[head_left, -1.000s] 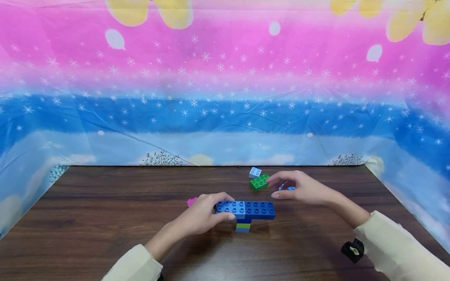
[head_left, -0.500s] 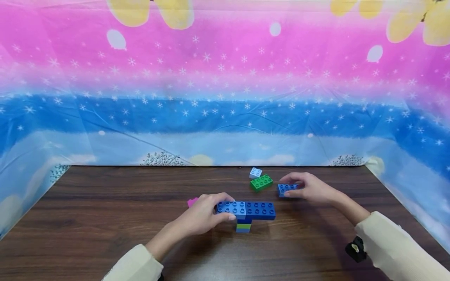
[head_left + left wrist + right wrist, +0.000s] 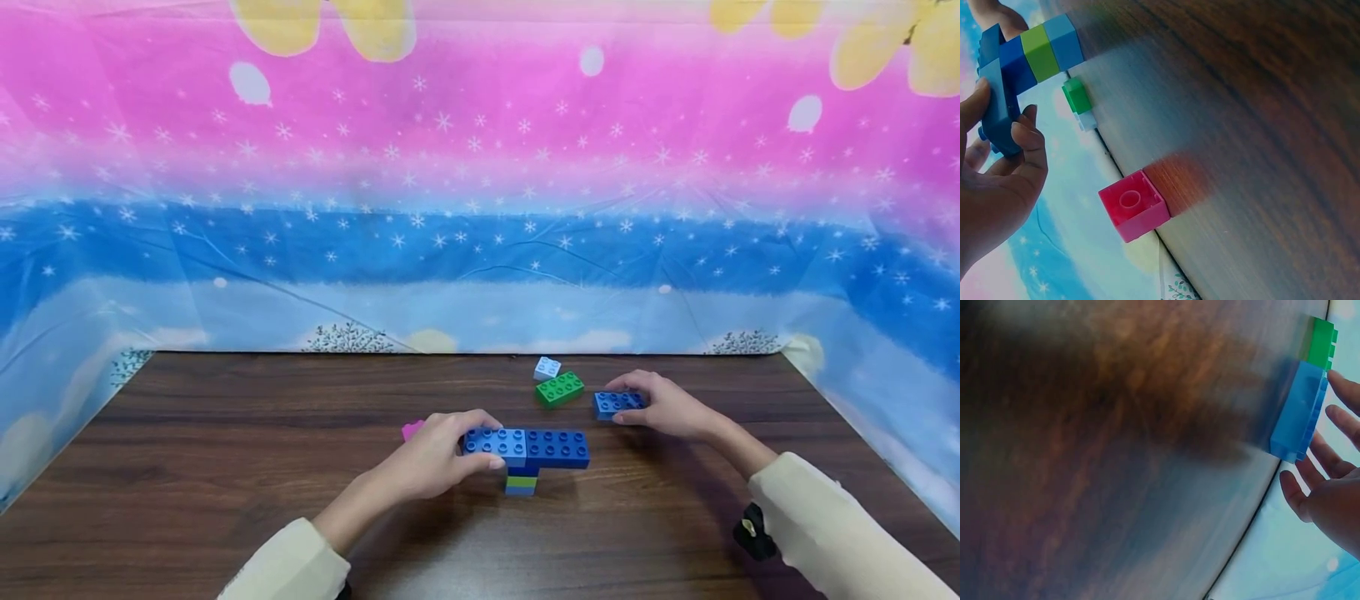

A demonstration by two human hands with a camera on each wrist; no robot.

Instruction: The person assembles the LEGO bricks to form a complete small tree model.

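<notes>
My left hand (image 3: pixel 438 457) holds the left end of a T-shaped build of toy building bricks, thumb in front and fingers behind. On top, a lighter blue brick (image 3: pixel 504 447) and a dark blue brick (image 3: pixel 557 448) lie end to end. Beneath them is a narrow stem with a lime green brick (image 3: pixel 1040 52) between blue ones. My right hand (image 3: pixel 670 406) is at a loose blue eight-stud brick (image 3: pixel 617 405) on the table, its fingers behind and its thumb near the front right corner. In the right wrist view those fingers look spread and relaxed beside the brick (image 3: pixel 1300 412).
Left of the loose blue brick lies a green brick (image 3: pixel 559 389), with a pale blue brick (image 3: pixel 547 368) just behind it. A pink brick (image 3: pixel 1134 206) lies beyond my left hand, mostly hidden in the head view. A printed cloth (image 3: pixel 480 317) rises at the table's back edge.
My right hand has shifted right from beside the green brick to the loose blue brick, which now shows more fully. My left hand and the build have stayed in place.
</notes>
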